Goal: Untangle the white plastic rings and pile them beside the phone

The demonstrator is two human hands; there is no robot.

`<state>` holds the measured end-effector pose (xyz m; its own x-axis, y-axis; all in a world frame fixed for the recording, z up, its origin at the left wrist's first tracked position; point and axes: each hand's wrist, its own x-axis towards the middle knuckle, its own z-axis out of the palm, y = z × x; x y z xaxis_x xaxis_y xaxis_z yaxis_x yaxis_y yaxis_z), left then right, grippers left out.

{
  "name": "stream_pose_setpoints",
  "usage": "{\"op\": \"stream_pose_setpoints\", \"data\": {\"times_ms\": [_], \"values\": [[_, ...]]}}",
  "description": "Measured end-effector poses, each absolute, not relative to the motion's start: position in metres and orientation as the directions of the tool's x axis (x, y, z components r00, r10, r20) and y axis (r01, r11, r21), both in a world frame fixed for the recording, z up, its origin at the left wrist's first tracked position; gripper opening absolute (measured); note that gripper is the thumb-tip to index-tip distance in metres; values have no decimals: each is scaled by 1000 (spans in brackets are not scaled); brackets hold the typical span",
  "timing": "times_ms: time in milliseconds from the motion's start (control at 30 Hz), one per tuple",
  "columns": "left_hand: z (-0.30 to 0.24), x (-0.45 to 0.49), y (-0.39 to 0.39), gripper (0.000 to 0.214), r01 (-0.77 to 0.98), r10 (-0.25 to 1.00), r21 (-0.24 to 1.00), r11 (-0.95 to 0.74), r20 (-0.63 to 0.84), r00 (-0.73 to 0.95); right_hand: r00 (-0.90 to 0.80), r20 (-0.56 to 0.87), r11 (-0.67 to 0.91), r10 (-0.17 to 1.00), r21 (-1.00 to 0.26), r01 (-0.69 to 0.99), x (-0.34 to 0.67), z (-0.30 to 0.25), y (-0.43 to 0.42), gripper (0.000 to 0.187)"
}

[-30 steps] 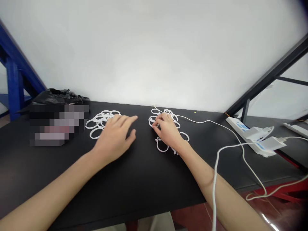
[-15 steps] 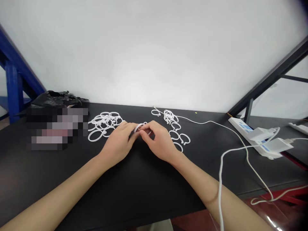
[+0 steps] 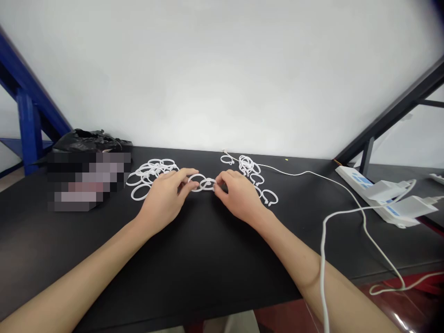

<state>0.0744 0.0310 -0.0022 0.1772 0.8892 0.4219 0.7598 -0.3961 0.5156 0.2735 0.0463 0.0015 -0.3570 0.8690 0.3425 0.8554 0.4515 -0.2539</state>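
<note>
My left hand [image 3: 163, 200] and my right hand [image 3: 239, 196] meet over the middle of a black table [image 3: 194, 273]. Between their fingertips are two white plastic rings [image 3: 203, 183], side by side and touching. The left fingers pinch the left ring; the right fingers pinch the right one. A pile of white rings [image 3: 149, 175] lies just beyond my left hand. Another cluster of white rings [image 3: 255, 178] lies behind and to the right of my right hand.
A black plastic bag [image 3: 88, 140] and a blurred-out item sit at the far left. A white cable [image 3: 333, 217] runs across the right side to a white power strip [image 3: 378, 199] with adapters. A blue frame stands left, a black frame right.
My right hand took a ring out of the right cluster and moved left. My left hand came in from the left pile, and the rings are now pulled apart side by side between both hands.
</note>
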Motion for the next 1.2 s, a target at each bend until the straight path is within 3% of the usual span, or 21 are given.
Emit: {"op": "stream_pose_setpoints", "data": {"times_ms": [133, 233, 333, 400, 533, 600, 667, 733, 833, 1200], "values": [[2, 69, 33, 22, 762, 899, 540, -357, 419, 125, -262, 340, 349, 903, -225, 910, 284, 2, 50, 10], [4, 69, 32, 20, 734, 919, 593, -331, 379, 108, -266, 402, 387, 876, -257, 885, 288, 2, 49, 17], [7, 71, 29, 21, 650, 953, 707, -279, 287, 97, -404, 466, 587, 787, -365, 722, 284, 4, 45, 35], [9, 70, 28, 26, 576, 973, 785, -228, 205, 106, -463, 487, 668, 741, -469, 578, 278, 5, 41, 31], [11, 68, 27, 41, 472, 981, 866, -163, 94, 167, -383, 472, 605, 794, -675, 421, 269, 7, 35, 15], [9, 69, 26, 42, 497, 978, 846, -195, 128, 166, -335, 432, 541, 837, -747, 386, 267, 8, 34, 12], [6, 72, 25, 42, 587, 953, 750, -304, 251, 172, -314, 401, 501, 861, -776, 383, 267, 9, 33, 11], [2, 76, 23, 42, 673, 899, 605, -427, 367, 240, -313, 398, 502, 863, -749, 433, 267, 11, 33, 13], [-2, 79, 20, 41, 701, 843, 478, -529, 393, 367, -320, 406, 517, 856, -678, 522, 267, 13, 33, 17], [5, 80, 16, 35, 639, 905, 642, -423, 269, 329, -352, 435, 559, 828, -677, 479, 264, 10, 31, 15]]}}
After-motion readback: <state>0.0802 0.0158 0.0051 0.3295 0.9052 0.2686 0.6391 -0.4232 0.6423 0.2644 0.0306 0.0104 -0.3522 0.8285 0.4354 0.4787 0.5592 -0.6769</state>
